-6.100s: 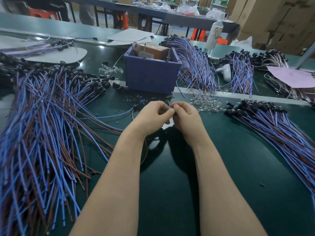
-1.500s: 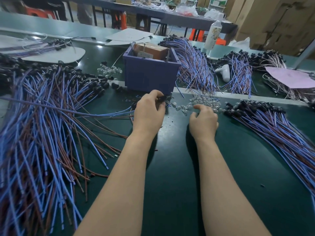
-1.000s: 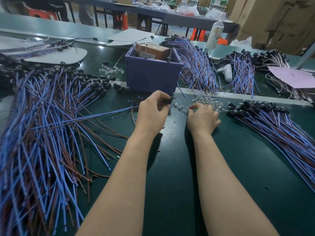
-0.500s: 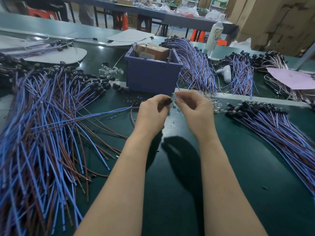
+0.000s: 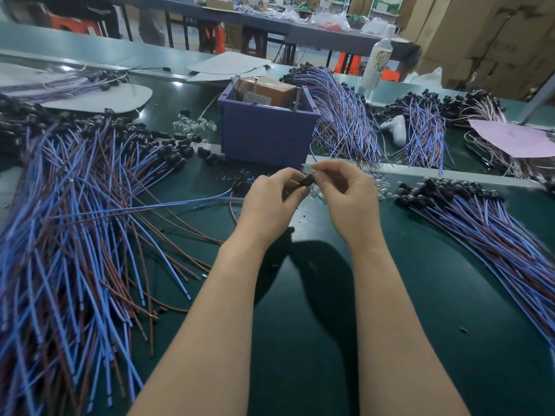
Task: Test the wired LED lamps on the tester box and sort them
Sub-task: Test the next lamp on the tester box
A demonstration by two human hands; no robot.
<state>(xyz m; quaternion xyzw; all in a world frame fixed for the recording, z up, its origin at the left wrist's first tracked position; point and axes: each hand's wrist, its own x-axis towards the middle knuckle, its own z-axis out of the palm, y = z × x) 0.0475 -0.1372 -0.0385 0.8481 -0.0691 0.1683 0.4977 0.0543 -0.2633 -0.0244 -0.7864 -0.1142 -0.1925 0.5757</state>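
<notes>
Both hands hovered over the green desk (image 5: 300, 340), just in front of the purple tester box (image 5: 267, 136). The left hand (image 5: 270, 205) had its fingers curled round a small black lamp head (image 5: 307, 181), and the right hand (image 5: 351, 202) pinched the same piece from the other side. Its blue and brown wires (image 5: 180, 204) trailed left toward the big wire pile (image 5: 75, 235). Loose clear bulbs (image 5: 379, 185) sat just behind the right hand.

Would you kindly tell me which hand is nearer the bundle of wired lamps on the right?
Right. The right hand sits just left of the bundle, not touching it; the left hand is farther left, beyond the right hand. Both pinch a small black part.
</notes>
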